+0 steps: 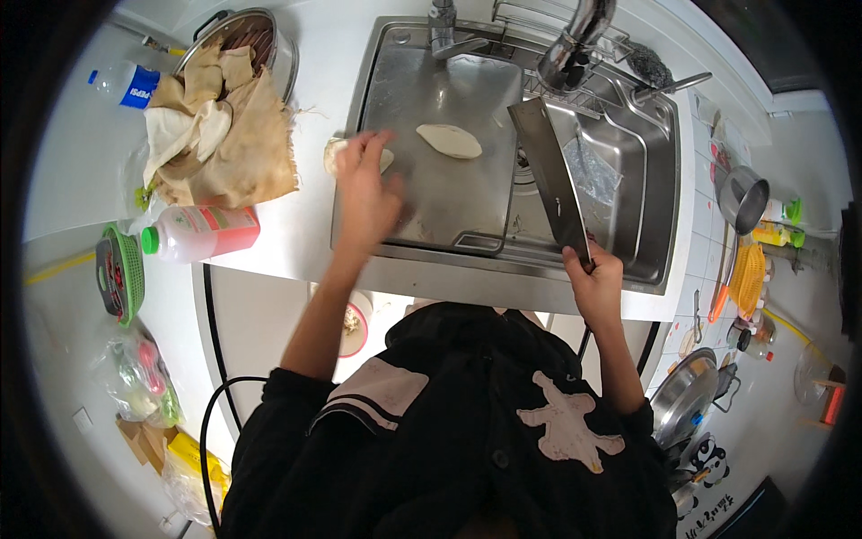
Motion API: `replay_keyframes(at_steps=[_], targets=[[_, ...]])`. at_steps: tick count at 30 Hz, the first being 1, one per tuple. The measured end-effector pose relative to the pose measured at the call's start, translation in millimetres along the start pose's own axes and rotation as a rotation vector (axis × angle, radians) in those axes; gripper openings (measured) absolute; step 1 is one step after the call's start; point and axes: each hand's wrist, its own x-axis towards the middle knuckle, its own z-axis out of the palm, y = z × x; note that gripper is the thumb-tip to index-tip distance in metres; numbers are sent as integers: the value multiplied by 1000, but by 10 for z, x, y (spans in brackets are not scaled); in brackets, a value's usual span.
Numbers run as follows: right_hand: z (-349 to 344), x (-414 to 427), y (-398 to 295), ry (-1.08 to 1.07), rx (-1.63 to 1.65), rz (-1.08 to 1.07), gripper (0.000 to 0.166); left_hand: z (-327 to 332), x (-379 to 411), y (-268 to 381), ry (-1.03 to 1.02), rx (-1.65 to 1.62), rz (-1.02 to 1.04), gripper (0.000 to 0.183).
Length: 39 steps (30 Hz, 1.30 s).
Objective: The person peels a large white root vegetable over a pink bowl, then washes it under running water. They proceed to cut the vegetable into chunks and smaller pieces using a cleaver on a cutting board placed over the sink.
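Observation:
My right hand (596,276) grips the handle of a cleaver (551,178) at the sink's front edge. Its broad blade points away from me and leans over the open basin. My left hand (369,202), blurred by motion, is over the left edge of a stainless steel board (444,202) with thumb and fingers apart. A pale food piece (333,156) shows on both sides of these fingers, partly hidden; whether they touch it is unclear. A pale, pointed oval slice (450,141) lies alone on the board's upper middle.
The sink (663,222) holds a clear plastic bag (592,168); two faucets (443,27) stand behind. On the left counter are a steamer pot (286,64), stained cloths (249,148), a Pepsi bottle (128,84) and a jug of pink liquid (202,234). Below is a pink-rimmed bin (357,330).

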Motion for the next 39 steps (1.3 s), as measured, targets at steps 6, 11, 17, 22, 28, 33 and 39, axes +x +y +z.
replay_keyframes(at_steps=[6,11,17,22,28,33,39], targets=[[-119,-84,112,71,-48,-38,13,1173,35,360,217,-518,-628,64],[-240,-158,235,88,-121,-124,21,1414,428,429,278,-73,-617,71],[-291,-189,306,110,-74,-149,28,1524,408,203,163,125,-331,59],[-341,-155,335,124,-29,-163,28,1037,326,515,-380,-778,-441,33],[-347,-143,279,242,-70,-341,37,778,7,1105,-610,-1324,-679,31],[-449,-278,248,302,-346,-543,60,898,-187,1394,-398,-1353,-798,30],[-503,-396,208,333,-557,-616,66,1114,-245,994,-744,-1804,-597,33]])
